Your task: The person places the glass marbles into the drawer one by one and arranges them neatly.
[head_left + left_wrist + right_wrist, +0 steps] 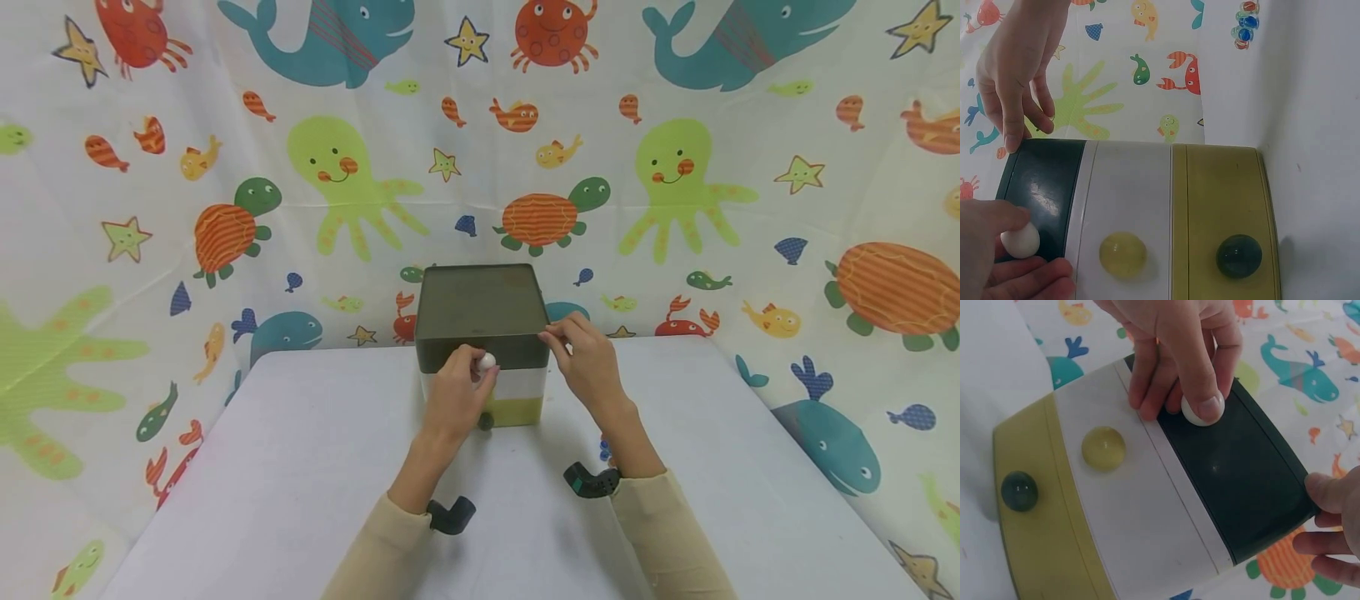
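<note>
Left hand (453, 392) pinches the white knob (486, 362) on the dark green drawer (517, 353); right hand (585, 360) pinches the box's (480, 300) upper front corner above the worktop (315, 467).

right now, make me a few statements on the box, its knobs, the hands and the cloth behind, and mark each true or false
1. The left hand pinches the white knob. True.
2. The right hand holds the yellow knob. False: the right hand touches the upper right corner of the box, and neither hand is on the yellow knob.
3. The dark green knob sits on the yellow lowest band. True.
4. The middle band is red. False: it is white.
5. The cloth behind the box is printed with sea creatures. True.
</note>
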A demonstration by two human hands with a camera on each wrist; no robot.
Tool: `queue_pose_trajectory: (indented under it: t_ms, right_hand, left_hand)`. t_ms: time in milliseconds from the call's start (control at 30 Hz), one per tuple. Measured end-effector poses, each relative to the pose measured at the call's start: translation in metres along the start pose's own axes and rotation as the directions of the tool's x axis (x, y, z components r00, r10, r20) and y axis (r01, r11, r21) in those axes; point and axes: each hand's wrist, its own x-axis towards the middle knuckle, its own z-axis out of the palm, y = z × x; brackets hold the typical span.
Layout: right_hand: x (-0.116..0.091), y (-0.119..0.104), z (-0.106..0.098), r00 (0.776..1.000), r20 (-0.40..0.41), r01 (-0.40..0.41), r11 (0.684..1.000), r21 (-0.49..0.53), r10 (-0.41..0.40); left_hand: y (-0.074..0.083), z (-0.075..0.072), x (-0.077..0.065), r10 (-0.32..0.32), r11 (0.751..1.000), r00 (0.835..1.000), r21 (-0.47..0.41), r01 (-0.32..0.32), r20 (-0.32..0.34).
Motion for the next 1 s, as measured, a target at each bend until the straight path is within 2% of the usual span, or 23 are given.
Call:
queue_pose_trajectory:
  t_ms: [500, 1000]
  right_hand:
    - [-0.0009, 0.0038, 0.0024, 0.999, -0.041, 0.035, 0.999, 0.007, -0.034]
    - [-0.0009, 0.0034, 0.0009, 1.0, -0.021, 0.012, 1.0, -0.001, -0.012]
  left_hand:
    - [0.0014, 0.001, -0.0012, 0.028, 1.0, 0.999, -0.01, -0.028, -0.043]
    - [0.0052, 0.0, -0.0065, -0.001, 1.0, 0.999, -0.025, 0.0, -0.042]
